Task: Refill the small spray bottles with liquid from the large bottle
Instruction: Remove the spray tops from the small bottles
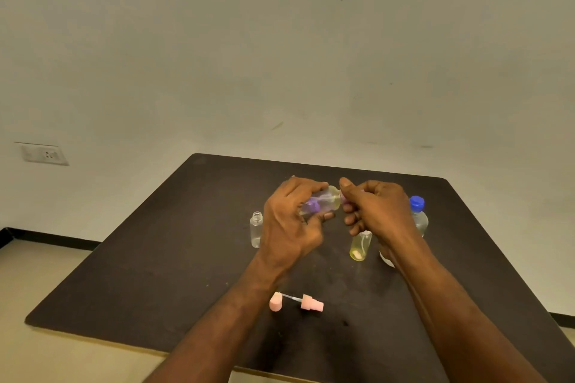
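Note:
My left hand (291, 221) grips a small clear spray bottle (325, 200) with yellowish liquid and a purple part, held on its side above the table. My right hand (375, 210) pinches a pinkish-purple piece at the bottle's right end. An empty small clear bottle (256, 228) without a top stands left of my left hand. Another small bottle (360, 246) with yellow liquid stands under my right hand. The large clear bottle (419, 216) with a blue cap stands at the right, partly hidden by my right forearm.
A pink spray pump (311, 302) with its tube and a pink cap (275, 302) lie on the dark table (155, 274) near my forearms. A white object (385, 258) peeks out beside my right wrist. A pale wall with a socket (45, 154) stands behind.

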